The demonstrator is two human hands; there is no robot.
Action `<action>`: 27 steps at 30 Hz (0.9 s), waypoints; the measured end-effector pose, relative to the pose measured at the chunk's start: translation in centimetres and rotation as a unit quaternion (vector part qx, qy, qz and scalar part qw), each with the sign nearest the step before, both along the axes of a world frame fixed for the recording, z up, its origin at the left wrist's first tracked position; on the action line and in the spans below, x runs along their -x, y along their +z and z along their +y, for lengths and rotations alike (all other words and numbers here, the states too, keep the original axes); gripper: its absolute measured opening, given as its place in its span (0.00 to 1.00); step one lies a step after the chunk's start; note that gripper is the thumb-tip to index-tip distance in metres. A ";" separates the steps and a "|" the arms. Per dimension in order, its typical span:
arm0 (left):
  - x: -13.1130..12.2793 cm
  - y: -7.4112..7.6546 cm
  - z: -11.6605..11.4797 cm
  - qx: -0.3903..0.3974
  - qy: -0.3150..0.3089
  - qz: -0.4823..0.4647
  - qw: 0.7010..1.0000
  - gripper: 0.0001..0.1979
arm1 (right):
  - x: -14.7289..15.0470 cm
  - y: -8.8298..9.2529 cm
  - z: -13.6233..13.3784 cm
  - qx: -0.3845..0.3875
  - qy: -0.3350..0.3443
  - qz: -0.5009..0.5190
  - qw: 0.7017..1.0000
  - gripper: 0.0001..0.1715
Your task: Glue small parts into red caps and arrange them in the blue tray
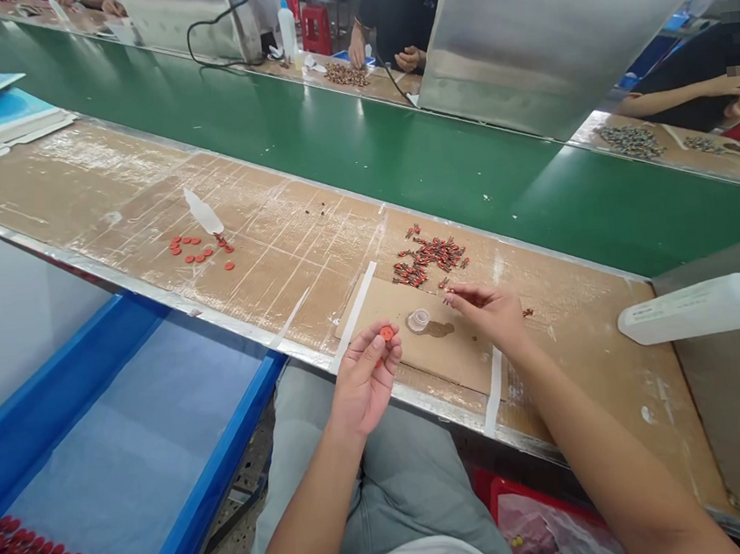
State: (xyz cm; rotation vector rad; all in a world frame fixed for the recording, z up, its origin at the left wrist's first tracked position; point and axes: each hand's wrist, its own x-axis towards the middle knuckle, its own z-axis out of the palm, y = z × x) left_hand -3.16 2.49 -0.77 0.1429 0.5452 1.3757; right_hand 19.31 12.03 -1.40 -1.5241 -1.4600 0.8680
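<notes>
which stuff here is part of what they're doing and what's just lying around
in use: left hand holding a red disc, right hand, small red parts, loose red discs, clear plastic cup, cardboard mat

lying about: white plastic bottle, blue tray, blue printed cards

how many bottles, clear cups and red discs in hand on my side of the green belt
white plastic bottle: 1
clear plastic cup: 1
red disc in left hand: 1
total: 3
</notes>
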 end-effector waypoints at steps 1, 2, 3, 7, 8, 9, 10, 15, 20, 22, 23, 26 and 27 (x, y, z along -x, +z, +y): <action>0.0 -0.2 0.1 0.000 0.002 -0.003 1.000 0.11 | 0.1 -0.4 -0.2 -0.014 -0.002 -0.040 0.999 0.24; -0.1 -0.4 0.1 0.001 0.006 -0.006 1.000 0.11 | 0.1 -0.8 -0.4 -0.028 0.000 -0.079 0.996 0.23; -0.1 -0.6 0.2 0.003 0.010 -0.008 1.000 0.11 | 0.1 -1.1 -0.6 -0.040 0.005 -0.116 0.992 0.21; -0.2 -1.5 0.6 0.006 0.021 -0.011 1.000 0.11 | 0.1 -1.8 -1.0 -0.082 0.023 -0.200 0.976 0.17; -0.2 -1.7 0.7 0.006 0.021 -0.011 1.000 0.11 | 0.1 -1.7 -1.1 -0.085 0.021 -0.207 0.974 0.17; -0.3 -1.9 0.8 0.006 0.019 -0.013 1.000 0.11 | 0.2 -1.6 -1.2 -0.087 0.013 -0.204 0.975 0.17; -0.3 -2.1 0.8 0.007 0.017 -0.014 1.000 0.11 | 0.4 -1.4 -1.3 -0.087 0.000 -0.191 0.978 0.17; -0.7 -2.9 0.9 0.008 0.001 -0.002 1.000 0.14 | 2.4 -0.5 -2.6 -0.099 -0.065 -0.025 0.993 0.22; -0.9 -3.1 0.9 -0.012 -0.009 0.014 1.000 0.15 | 4.3 -0.7 -3.7 -0.174 -0.074 -0.046 0.981 0.17; -0.9 -3.1 1.0 -0.014 -0.012 0.017 1.000 0.14 | 4.5 -0.9 -3.7 -0.212 -0.065 -0.089 0.971 0.15; -0.9 -3.1 1.0 -0.013 -0.012 0.019 1.000 0.14 | 4.5 -1.0 -3.6 -0.225 -0.057 -0.108 0.967 0.14; -0.9 -3.0 1.1 -0.007 -0.012 0.020 1.000 0.14 | 4.3 -1.2 -3.7 -0.233 -0.038 -0.153 0.960 0.14; -0.9 -3.0 1.1 -0.006 -0.011 0.020 1.000 0.14 | 4.2 -1.3 -3.8 -0.231 -0.040 -0.162 0.958 0.15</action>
